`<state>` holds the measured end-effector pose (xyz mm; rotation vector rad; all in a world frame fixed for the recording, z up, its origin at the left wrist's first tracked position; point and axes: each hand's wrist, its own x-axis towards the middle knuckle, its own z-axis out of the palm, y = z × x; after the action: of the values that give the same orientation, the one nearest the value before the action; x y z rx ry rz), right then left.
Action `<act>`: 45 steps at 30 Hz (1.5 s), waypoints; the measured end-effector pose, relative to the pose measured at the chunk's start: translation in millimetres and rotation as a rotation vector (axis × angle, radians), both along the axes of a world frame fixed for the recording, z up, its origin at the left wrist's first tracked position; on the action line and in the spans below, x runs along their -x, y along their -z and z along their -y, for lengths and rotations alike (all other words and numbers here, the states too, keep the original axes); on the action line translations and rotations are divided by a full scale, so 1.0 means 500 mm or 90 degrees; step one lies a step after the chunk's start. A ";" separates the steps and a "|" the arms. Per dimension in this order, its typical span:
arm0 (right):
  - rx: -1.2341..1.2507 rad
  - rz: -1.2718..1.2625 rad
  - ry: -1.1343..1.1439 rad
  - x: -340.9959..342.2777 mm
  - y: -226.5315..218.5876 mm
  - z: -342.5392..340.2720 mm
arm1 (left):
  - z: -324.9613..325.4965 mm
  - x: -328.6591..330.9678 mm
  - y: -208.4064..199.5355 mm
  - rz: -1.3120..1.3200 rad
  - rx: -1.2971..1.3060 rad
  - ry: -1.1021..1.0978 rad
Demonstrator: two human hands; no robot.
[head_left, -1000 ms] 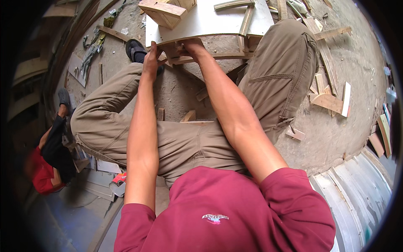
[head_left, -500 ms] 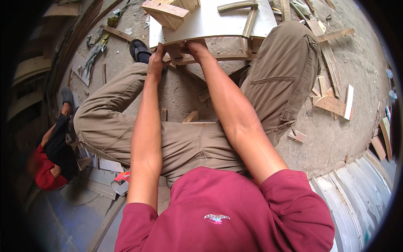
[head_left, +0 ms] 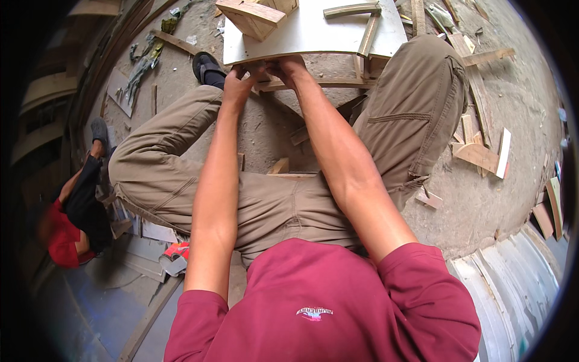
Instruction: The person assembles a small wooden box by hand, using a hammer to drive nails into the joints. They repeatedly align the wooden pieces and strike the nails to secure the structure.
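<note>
A white-topped wooden panel [head_left: 307, 41] lies in front of me at the far middle, with a curved wooden strip [head_left: 325, 83] below its near edge. My left hand [head_left: 237, 87] is at the near left of this edge, its fingers bent inward towards the other hand. Close beside it, my right hand [head_left: 289, 69] reaches in at the edge with curled fingers. The fingertips of both meet around something small that I cannot make out, partly hidden beneath the panel. On top of the panel rest a wooden block piece [head_left: 252, 19] and two narrow strips joined at an angle [head_left: 353, 11].
My bent legs flank the work. Wood offcuts [head_left: 476, 154] and long battens [head_left: 476, 99] litter the ground at right. Corrugated sheet metal [head_left: 512, 289] lies at lower right. A red and silver can-like thing [head_left: 174, 258] stands near my left thigh. Another person in red [head_left: 65, 241] sits far left.
My left hand has come off the panel's left edge and moved right, its fingers now near my right hand's. The whole view has shifted slightly.
</note>
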<state>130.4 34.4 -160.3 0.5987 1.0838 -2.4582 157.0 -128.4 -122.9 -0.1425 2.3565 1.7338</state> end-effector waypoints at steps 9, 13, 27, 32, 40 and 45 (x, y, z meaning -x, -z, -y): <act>0.054 0.021 0.042 -0.012 0.028 0.039 | -0.062 -0.015 -0.007 -0.139 0.031 -0.066; 0.090 0.035 0.016 -0.017 0.039 0.043 | -0.074 -0.023 -0.012 -0.119 0.044 -0.123; 0.149 0.029 -0.018 -0.025 0.057 -0.006 | -0.094 -0.033 -0.106 0.035 0.100 -0.053; 0.003 0.052 -0.130 -0.045 0.036 -0.023 | -0.066 -0.039 -0.013 -0.143 0.052 -0.086; -0.591 -0.125 -0.433 -0.084 0.028 -0.085 | 0.045 -0.070 0.208 0.133 0.423 -0.101; -0.680 -0.143 -0.561 -0.138 0.028 -0.113 | -0.051 -0.084 0.141 0.385 0.190 0.027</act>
<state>199.4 90.9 -174.3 0.0286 2.1463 -1.0921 199.2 -102.8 -193.4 -0.5693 2.1064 1.0963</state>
